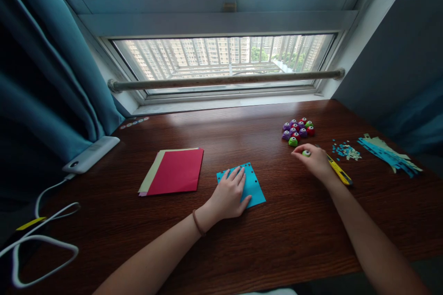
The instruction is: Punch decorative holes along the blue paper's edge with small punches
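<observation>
My left hand (231,193) lies spread on a square of blue paper (255,191) with small dark holes along its top and side edges. It presses the paper flat to the table. My right hand (313,161) is closed around a small green paper punch (306,153) with a white, eye-like top. Just beyond that hand stands a group of similar purple, red and green paper punches (298,130). A yellow utility knife (339,171) lies beside my right wrist, partly hidden by the hand.
Left of the blue paper lies a stack of red and pale paper (176,173). On the right are tiny paper bits (346,151) and blue and pale green paper strips (391,154). A white device (92,154) with a cable (51,237) lies near the curtain (83,97).
</observation>
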Demonstrator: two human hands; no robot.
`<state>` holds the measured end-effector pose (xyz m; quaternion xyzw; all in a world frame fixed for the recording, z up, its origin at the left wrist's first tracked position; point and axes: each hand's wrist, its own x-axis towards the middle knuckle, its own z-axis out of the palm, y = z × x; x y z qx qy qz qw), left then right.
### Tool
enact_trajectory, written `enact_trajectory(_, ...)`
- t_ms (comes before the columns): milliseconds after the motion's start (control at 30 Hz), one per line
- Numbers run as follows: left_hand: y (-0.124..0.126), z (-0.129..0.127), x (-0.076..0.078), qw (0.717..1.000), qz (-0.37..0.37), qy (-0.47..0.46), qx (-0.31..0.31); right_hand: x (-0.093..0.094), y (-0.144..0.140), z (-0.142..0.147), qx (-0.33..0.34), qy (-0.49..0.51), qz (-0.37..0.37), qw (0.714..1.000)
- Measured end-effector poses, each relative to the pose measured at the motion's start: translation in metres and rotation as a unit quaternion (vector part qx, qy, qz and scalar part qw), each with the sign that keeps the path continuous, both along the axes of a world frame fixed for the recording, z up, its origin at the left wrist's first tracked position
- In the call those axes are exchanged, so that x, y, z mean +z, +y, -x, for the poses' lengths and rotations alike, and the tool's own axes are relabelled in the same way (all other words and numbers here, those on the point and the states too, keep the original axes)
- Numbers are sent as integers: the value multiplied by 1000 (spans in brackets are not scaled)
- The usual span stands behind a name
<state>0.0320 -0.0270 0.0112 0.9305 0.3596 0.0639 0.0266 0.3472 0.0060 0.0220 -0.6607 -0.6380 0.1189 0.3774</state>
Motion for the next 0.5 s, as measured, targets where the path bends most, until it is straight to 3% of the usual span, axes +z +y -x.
enact_trajectory(133, 0, 0, 2, 1000, -1, -7, -2, -2, 2, -76, -215, -144, -47, 965)
enact_trajectory(267, 1, 1, 2, 1000, -3, -11, -4, -5, -9, -120, -340, -194, -26, 920)
enact_trajectory(400, 1, 1, 3, 1000, -3, -10, -4, -3, -13, -125, -401, -194, -27, 895)
enact_trajectory(500, 1, 1, 3, 1000, -3, -10, 0, -4, -8, -115, -367, -155, -54, 915)
